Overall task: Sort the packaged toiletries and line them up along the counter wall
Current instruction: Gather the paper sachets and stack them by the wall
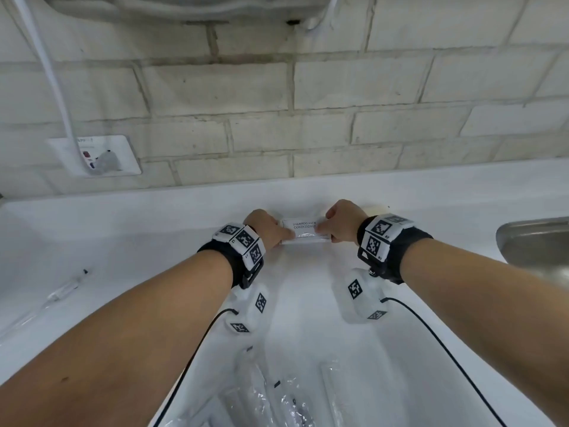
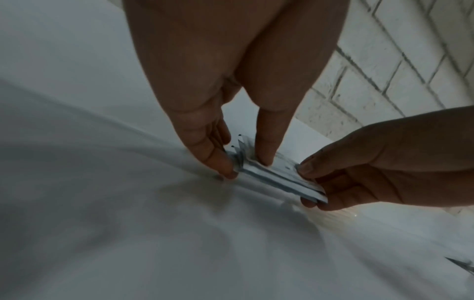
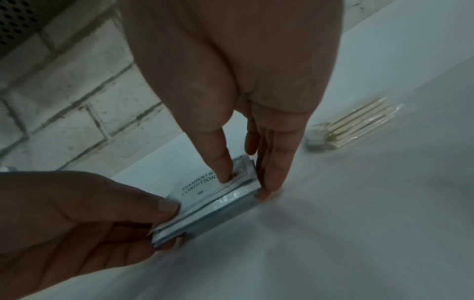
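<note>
A small stack of white shampoo-with-conditioner sachets (image 1: 303,231) sits at the back of the white counter (image 1: 154,241), close to the brick wall. My left hand (image 1: 268,229) pinches the stack's left end, thumb on top and fingers underneath. My right hand (image 1: 338,221) pinches the right end the same way. In the left wrist view the left hand (image 2: 245,165) grips the sachets (image 2: 271,174) opposite the right hand (image 2: 359,162). In the right wrist view the right hand (image 3: 246,183) and left hand (image 3: 77,213) hold the stack (image 3: 205,199) just above the counter.
A clear packet of wooden cotton swabs (image 3: 354,123) lies on the counter just right of the stack. Several clear-wrapped items (image 1: 277,396) lie near the front edge, and another wrapped item (image 1: 67,286) at the left. A steel sink (image 1: 535,238) is at right, a wall socket (image 1: 95,155) at left.
</note>
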`<state>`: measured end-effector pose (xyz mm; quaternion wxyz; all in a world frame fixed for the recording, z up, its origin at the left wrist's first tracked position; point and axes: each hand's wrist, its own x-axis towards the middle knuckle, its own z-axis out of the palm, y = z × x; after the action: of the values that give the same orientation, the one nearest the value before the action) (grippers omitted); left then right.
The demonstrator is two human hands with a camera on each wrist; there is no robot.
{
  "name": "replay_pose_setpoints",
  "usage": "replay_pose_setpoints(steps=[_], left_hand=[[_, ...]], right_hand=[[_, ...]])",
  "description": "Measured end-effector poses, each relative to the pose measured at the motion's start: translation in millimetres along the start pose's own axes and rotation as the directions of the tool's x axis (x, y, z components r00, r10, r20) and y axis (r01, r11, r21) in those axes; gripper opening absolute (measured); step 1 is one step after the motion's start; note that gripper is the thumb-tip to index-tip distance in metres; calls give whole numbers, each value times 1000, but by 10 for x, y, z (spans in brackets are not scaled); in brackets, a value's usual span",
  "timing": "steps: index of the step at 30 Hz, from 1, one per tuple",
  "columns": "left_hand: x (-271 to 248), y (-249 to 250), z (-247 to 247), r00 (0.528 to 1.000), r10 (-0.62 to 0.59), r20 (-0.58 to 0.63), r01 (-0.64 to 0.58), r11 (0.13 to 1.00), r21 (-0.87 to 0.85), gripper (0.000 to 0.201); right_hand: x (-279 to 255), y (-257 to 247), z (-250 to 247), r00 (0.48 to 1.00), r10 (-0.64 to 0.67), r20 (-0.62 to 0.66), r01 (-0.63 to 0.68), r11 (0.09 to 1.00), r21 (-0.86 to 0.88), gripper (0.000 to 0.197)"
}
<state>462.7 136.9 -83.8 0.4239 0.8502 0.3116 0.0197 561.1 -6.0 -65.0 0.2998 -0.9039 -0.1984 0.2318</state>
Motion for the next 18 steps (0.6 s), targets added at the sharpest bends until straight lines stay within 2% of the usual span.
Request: replay_pose_setpoints(steps=[4,7,9,11,14,18], left_hand=[[198,-3,76,999,51,-18,-50,997,58,25],[297,46,114,998,54,-25,-50,988,148,29],[346,69,151,998,44,-35,-37,986,165,29],[380,66,193,998,38,-52,-30,988,154,29],[382,58,217,997,40,-70,-29,989,146,31],[325,64,200,996,71,-59,-61,987,152,35]], right_hand=[[134,9,31,993,29,-116,-38,996,-79,27],[179,-16,11,988,32,-149,-49,992,-115,21],[200,-36,2,989,30,-147,-49,990,-132,14],[226,-37,6,992,17,-128,-37,988,-150,24],[175,-43,12,994,1,-109,-18,988,-155,25],[85,-56,16,994,-48,-95,18,956,-293,28]])
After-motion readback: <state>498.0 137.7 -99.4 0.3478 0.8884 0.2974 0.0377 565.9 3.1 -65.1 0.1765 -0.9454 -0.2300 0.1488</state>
